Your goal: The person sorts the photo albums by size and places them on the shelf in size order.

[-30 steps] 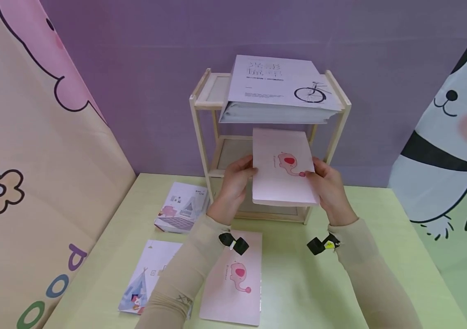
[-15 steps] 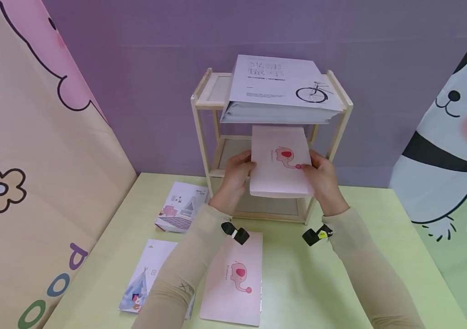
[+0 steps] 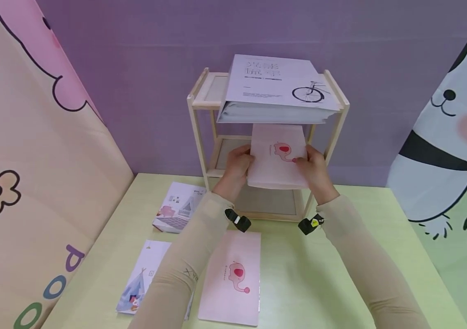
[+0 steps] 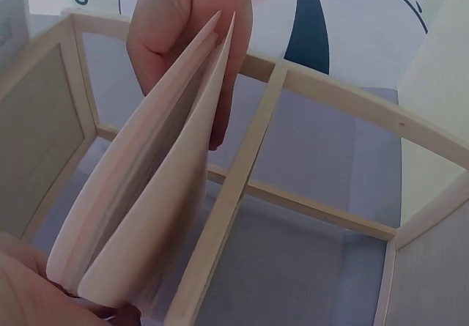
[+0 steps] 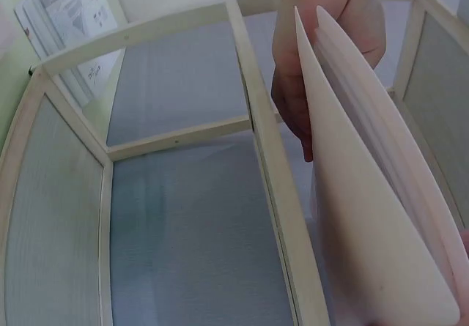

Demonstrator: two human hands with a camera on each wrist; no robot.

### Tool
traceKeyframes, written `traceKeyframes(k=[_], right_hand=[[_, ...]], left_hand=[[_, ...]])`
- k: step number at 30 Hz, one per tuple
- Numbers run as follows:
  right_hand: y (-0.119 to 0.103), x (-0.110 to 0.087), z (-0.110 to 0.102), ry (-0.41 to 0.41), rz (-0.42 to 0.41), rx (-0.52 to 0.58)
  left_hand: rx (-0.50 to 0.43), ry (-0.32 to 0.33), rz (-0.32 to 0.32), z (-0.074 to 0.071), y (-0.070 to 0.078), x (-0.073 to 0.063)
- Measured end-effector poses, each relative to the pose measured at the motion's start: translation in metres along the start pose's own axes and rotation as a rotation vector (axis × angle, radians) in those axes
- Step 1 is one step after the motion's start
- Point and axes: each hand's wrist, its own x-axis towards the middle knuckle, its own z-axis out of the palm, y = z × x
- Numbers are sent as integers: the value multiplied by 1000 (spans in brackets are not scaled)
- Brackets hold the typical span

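My left hand (image 3: 237,165) and right hand (image 3: 314,171) grip a pink notebook (image 3: 276,171) by its two side edges, thumbs on the cover with its red elephant print. The far end of the notebook reaches into the opening between the top and middle shelves of a light wooden rack (image 3: 212,172). Both wrist views look along the edge of the notebook (image 4: 146,216), its covers slightly parted, beside the rack's shelf bar (image 5: 282,194). A thick white book (image 3: 274,84) with a bicycle print lies on the top shelf, above the notebook.
A second pink elephant notebook (image 3: 233,292) lies on the table (image 3: 299,274) in front of the rack. Left of it are a white tent-print book (image 3: 143,274), partly under the left sleeve, and a thicker white book (image 3: 180,208) by the rack's left leg.
Both hands have carried the pink notebook forward, farther in between the top and middle shelves. The books on the table and the thick one on top have stayed put.
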Motion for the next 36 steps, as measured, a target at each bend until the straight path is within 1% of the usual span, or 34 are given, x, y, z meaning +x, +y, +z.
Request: traceKeyframes(k=[4,8,11,12,13,14,15,16,18,19,20,21,22,23,25,26,28,30,32,34,36], right_hand=[[-1,4,4,10,-6,0],[-3,9,6,34,-44,-62],[-3,14,7,76,-98,-142],[-4,15,7,88,-103,-177],[-5,16,6,97,-106,-211],[-5,17,5,105,-109,-249],[-5,18,5,110,-109,-282],[-5,19,4,107,-106,-314],[-4,19,3,86,-77,-359],[-4,20,2,80,-72,-378],[-3,20,2,76,-66,-395],[-2,20,2,71,-59,-408],[-2,20,2,66,-54,-413],[-2,21,2,63,-52,-417],[-2,21,2,55,-53,-430],[-2,22,1,52,-54,-439],[-1,23,1,49,-63,-460],[0,25,0,53,-74,-494],[2,27,1,59,-92,-536],[3,28,1,54,-103,-565],[5,28,1,40,-105,-597]], left_hand=[[-14,5,-6,1,0,6],[6,-1,-3,1,1,11],[4,-3,-6,2,2,13],[6,3,-13,4,9,5],[17,8,-20,6,12,3],[22,13,-32,8,12,3],[30,21,-42,9,11,4],[41,33,-37,10,9,5],[75,58,-46,14,6,6],[83,63,-43,12,-1,14],[77,58,-16,8,-16,30],[81,60,14,5,-27,41],[84,61,26,4,-32,47],[92,61,26,4,-36,53],[93,57,68,3,-42,57],[103,64,82,5,-44,59],[136,93,59,14,-26,38],[152,101,64,18,-17,25],[167,103,54,20,-12,21],[166,97,60,21,-10,18],[176,96,74,21,-11,18]])
